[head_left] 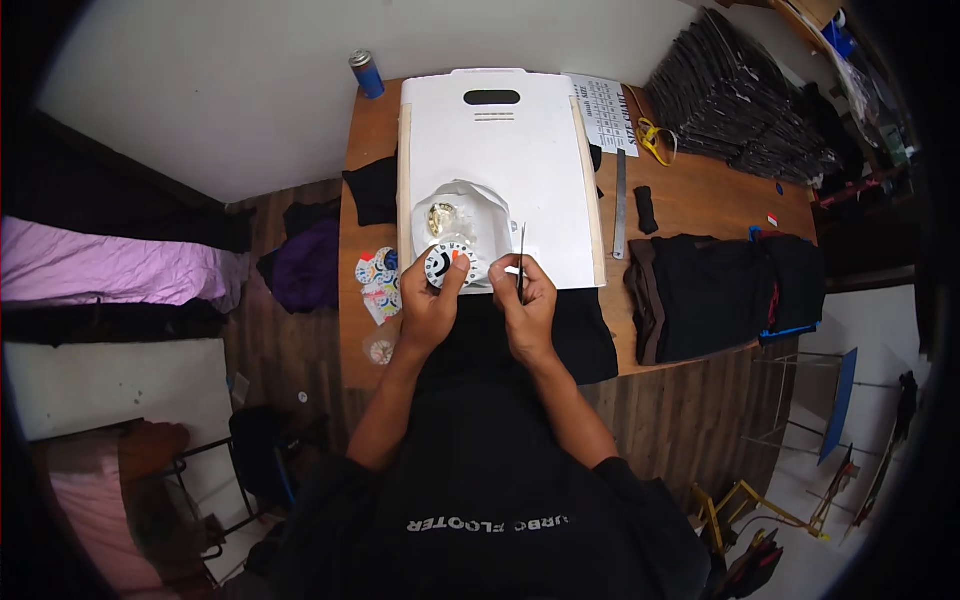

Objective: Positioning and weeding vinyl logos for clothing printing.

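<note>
My left hand (430,312) grips a round white tag (441,262) with dark and orange print, thumb on its face. Close by, my right hand (530,312) is closed on a thin dark pointed tool (522,245), its tip upward; its exact kind I cannot make out. Beyond the tag, an open clear plastic bag (481,208) with small gold-coloured pieces (439,219) lies on a white board (540,150) with a handle slot. Several colourful tags (380,275) lie left of my left hand. Black cloth (570,340) sticks out under the board's near edge.
A blue spray can (367,75) stands at the table's far left corner. Right of the board are a metal ruler (620,205), a yellow cord (655,140), a printed sheet (608,115) and folded dark garments (700,297). Stacked dark packages (735,95) rise at the far right.
</note>
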A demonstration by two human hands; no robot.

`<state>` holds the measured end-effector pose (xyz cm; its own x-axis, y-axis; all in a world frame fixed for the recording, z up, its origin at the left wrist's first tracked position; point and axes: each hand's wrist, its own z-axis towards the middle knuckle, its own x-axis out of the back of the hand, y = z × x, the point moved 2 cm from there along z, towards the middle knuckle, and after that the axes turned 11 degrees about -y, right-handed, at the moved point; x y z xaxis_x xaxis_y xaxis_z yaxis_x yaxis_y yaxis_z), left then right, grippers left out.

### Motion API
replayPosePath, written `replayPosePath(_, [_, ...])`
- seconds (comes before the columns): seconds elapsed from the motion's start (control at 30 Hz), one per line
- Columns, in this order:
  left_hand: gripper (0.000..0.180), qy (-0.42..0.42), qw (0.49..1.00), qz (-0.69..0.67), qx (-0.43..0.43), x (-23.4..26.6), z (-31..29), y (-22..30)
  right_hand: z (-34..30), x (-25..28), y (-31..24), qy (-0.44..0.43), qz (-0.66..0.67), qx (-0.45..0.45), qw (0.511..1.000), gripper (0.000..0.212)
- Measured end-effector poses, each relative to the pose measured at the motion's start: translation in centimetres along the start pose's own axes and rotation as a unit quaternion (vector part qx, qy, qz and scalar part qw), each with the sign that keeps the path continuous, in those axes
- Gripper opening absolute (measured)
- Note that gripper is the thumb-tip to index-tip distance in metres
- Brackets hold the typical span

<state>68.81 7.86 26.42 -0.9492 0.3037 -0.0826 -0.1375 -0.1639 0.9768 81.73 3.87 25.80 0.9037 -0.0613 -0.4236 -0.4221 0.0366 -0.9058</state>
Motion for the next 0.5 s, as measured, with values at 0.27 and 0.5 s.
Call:
replayPosePath(0.27, [0.013,0.004,0.999,-0.040,0.010,1.3,0.0,-0.3,1.8,0.6,1.4,-0.042,-0.075,-0.053,0.995,0.033])
replayPosePath(0.5, [0.013,0.003,1.000,-0.018,-0.019,1.8,0.3,-0.1,0.7,-0.9,1.5,-0.187,0.029,-0.013,0.982,0.039])
